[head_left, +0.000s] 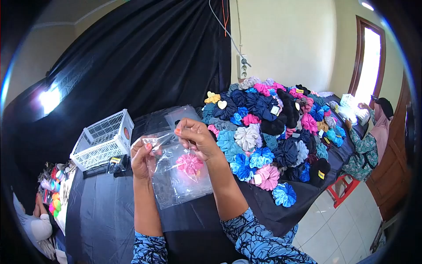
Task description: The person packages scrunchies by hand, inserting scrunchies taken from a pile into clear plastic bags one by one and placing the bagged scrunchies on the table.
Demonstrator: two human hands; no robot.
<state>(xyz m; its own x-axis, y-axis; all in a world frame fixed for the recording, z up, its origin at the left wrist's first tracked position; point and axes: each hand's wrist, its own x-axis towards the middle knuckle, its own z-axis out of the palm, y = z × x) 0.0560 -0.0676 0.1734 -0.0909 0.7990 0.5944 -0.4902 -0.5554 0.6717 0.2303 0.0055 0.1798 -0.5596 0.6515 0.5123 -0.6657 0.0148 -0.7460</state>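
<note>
A clear plastic bag (169,189) hangs from both my hands above the black cloth. Inside or behind its film shows a pink scrunchie (189,164); the shine hides which. My left hand (143,156) is closed on the bag's upper left edge, thumb against fingers, with a small whitish printed patch at the fingertips. Higher up, my right hand (195,136) pinches the film at the top, drawing it taut between the two hands. To the right of my right forearm lies a large heap of scrunchies (246,137) in blue, pink, grey and black.
A white plastic basket (103,141) stands at the left, with a small black item with a yellow label (116,161) before it. A seated person in a green patterned top (362,143) works at the far right; another person (37,224) is at the left edge. A red stool (342,190) stands right.
</note>
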